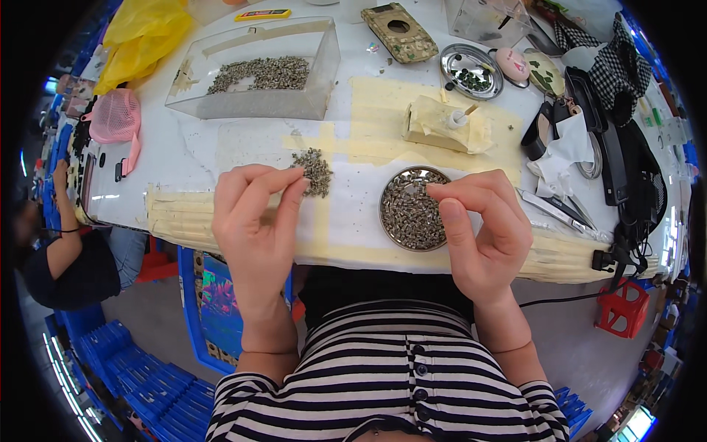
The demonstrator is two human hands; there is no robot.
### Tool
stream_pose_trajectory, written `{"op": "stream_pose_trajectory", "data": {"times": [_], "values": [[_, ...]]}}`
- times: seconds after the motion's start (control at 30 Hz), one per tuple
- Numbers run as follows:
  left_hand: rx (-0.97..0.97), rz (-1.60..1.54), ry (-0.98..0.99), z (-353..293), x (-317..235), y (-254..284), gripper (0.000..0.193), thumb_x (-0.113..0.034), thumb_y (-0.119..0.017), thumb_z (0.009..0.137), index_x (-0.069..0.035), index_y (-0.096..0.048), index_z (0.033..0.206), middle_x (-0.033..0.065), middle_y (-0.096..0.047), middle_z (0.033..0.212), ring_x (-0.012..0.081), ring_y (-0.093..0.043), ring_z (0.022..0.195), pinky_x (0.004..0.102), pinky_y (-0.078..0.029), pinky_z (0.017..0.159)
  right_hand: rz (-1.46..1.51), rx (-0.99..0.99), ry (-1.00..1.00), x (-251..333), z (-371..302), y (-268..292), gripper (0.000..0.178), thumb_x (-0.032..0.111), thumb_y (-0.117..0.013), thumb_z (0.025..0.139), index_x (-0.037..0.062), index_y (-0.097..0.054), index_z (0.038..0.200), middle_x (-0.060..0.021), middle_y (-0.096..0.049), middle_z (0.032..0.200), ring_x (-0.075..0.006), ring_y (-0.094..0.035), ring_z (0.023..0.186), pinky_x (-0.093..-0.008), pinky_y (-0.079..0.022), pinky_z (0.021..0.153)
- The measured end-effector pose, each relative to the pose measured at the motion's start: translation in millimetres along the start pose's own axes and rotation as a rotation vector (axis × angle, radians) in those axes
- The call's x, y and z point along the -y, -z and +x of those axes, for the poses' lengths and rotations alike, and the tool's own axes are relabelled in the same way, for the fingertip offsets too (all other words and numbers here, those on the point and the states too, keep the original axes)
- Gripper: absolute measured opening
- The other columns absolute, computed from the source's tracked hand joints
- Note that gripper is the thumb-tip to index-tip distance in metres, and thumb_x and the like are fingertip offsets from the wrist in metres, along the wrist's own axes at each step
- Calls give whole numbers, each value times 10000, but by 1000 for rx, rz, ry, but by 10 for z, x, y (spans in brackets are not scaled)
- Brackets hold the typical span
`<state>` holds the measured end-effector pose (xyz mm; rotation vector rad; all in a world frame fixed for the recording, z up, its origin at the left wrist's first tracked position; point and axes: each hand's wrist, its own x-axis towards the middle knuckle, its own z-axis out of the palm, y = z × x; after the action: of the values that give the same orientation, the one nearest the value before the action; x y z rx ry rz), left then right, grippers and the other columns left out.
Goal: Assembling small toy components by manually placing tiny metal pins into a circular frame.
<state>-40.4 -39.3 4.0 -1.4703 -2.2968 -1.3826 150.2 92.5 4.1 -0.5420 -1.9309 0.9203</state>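
Thumb and forefinger nearly meeting, a person's left hand [255,202] works beside a loose pile of tiny metallic pieces [317,173] on a white tabletop [173,155], while the right hand [491,230] curls, fingertips slightly parted, over a round metal dish [382,214] of similar pieces [409,210]. Whether either grips one cannot be told; a light fingertip pinch, clear of the dish's rim, should serve best.

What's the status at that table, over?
Left fingers at left edge of loose pile of small metallic pieces; grip unclear. Right fingers over round dish of similar pieces; grip unclear. Tape-covered block beyond dish, touching neither.
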Motion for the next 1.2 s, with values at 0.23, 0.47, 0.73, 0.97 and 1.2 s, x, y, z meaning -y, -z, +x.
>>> {"op": "stream_pose_trajectory", "data": {"times": [0.23,0.47,0.73,0.97,1.2], "values": [[61,-49,163,-29,167,119,105,22,-736,810,14,-726,913,88,-610,843,218,-576,768,315,-465,680,-7,12,48,-16,13,-29,102,-9,-750,800,16,-750,900,-80,-681,810,-193,-592,709,-283,-456,632],[177,16,79,79,178,98,79,21,-705,837,27,-670,908,98,-609,838,222,-587,764,316,-471,672,-7,-10,28,-7,7,-35,99,-14,-751,797,15,-750,892,-81,-682,805,-190,-589,701,-279,-452,621],[94,8,45,61,142,101,67,20,-683,865,30,-655,925,112,-631,874,226,-606,738,318,-480,631,-6,-18,28,-4,0,-35,106,-18,-750,795,14,-752,896,-80,-678,796,-194,-592,703,-281,-458,628],[175,14,151,39,134,127,53,34,-658,882,54,-666,930,87,-636,851,144,-594,769,262,-457,699,-3,-18,39,-3,0,-36,112,-14,-753,793,14,-754,902,-80,-674,796,-194,-591,704,-280,-455,627],[47,-136,94,27,43,79,64,37,-663,879,35,-671,942,69,-647,859,136,-614,793,266,-493,730,-8,-6,44,-4,-2,-28,113,-8,-761,780,18,-749,889,-79,-675,803,-195,-591,702,-284,-454,621]]}}
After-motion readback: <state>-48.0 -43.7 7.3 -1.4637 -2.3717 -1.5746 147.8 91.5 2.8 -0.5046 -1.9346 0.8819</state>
